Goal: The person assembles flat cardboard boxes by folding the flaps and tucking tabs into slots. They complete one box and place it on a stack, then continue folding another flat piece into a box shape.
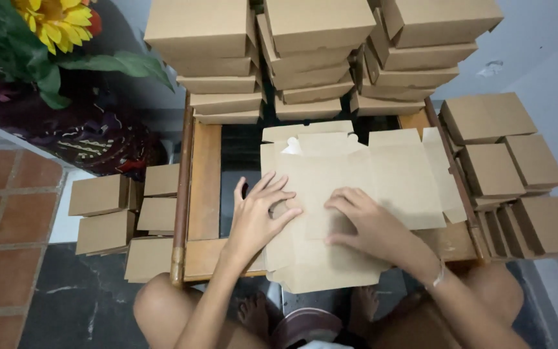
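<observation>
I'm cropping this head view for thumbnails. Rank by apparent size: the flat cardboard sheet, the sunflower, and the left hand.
1. Flat cardboard sheet, by far the largest.
2. Left hand and sunflower: they look alike. The flower is cut off by the frame's top edge and lies farther from the camera, so I won't rank them.

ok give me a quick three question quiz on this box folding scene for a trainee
1. True or false: both hands press on the flat cardboard blank.
2. Where do the tallest stacks of folded boxes stand? A) at the far end of the wooden table B) on the person's lap C) under the sunflower
3. Fill in: the right hand wears a thin ____ at the wrist.

Key
1. True: the left hand and the right hand both lie flat on the blank.
2. A
3. Bracelet
</observation>
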